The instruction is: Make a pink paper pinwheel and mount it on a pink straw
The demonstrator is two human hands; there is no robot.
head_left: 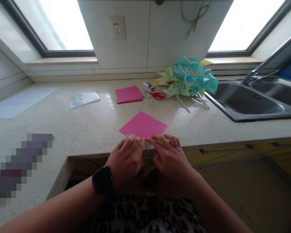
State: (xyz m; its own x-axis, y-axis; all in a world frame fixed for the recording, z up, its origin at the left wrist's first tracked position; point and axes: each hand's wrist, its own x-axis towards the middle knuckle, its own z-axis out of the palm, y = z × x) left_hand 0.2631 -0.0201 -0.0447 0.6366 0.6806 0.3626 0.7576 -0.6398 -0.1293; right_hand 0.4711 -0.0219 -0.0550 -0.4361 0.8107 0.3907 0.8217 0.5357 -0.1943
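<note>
1. At the countertop's [94, 129] front edge, in the head view, the pink sheet [143, 124] lies turned with 1 corner toward the person.
2. Left hand [127, 152]: fingers pressed together, tips at that near corner; the thumb is mostly hidden, so I cannot tell whether it pinches the paper.
3. Right hand [171, 155]: index finger reaching to the same corner, other fingers bent; a pinch cannot be told here either.
4. Uneven pressure from the 2 hands could twist the sheet and leave a crooked crease.
5. With the front edge so near, a backward tug could drag the corner off its support and bend it.
6. Toward the back edge, paper pinwheels [195, 76] crowd the sink [259, 117]; a knock could probably tip some in.
</note>
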